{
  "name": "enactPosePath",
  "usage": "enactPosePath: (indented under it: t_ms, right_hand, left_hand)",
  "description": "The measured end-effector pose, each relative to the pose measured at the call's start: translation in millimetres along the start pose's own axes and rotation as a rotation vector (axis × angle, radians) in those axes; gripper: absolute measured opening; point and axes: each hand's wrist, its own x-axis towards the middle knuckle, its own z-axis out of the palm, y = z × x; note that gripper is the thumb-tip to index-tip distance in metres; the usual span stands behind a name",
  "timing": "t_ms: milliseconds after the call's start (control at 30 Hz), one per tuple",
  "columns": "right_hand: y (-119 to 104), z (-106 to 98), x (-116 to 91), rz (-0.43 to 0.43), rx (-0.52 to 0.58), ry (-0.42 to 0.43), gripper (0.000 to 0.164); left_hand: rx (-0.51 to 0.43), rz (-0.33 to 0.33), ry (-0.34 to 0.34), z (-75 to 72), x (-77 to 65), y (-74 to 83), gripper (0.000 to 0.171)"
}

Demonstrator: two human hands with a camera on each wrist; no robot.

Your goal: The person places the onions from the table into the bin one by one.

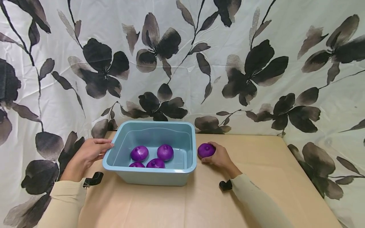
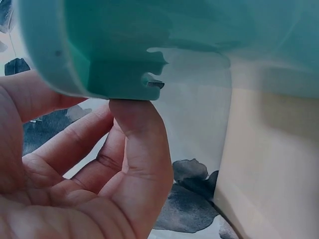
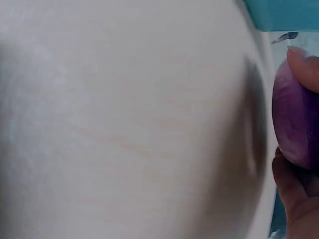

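Note:
A light blue plastic bin (image 1: 154, 170) stands on the table with several round purple onions inside, one of them an onion (image 1: 165, 152) at the right of the group. My left hand (image 1: 90, 151) holds the bin's left rim, and the left wrist view shows the thumb (image 2: 144, 134) against the underside of the bin's edge (image 2: 42, 55). To the right of the bin, my right hand (image 1: 220, 156) grips another purple onion (image 1: 206, 150) between thumb and fingers. In the right wrist view this onion (image 3: 291, 117) is partly cut off by the frame edge.
The tan tabletop (image 1: 159, 205) extends in front and to the right of the bin. Behind it hangs a white cloth (image 1: 196, 85) with dark flower prints. Black wrist-worn devices sit at the left wrist (image 1: 94, 179) and the right wrist (image 1: 226, 185).

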Motion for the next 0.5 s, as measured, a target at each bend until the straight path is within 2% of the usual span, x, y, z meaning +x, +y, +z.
enactPosePath:
  t_ms: [200, 500]
  right_hand:
    - [-12, -13, -4, -0.023, -0.018, -0.019, 0.089]
    - [-33, -34, -13, -0.089, -0.042, -0.005, 0.082]
  left_hand:
    - [-0.006, -0.011, 0.003, -1.8, -0.9, -0.5, 0.043]
    - [0.030, -0.014, 0.009, -1.3, -0.9, -1.3, 0.053]
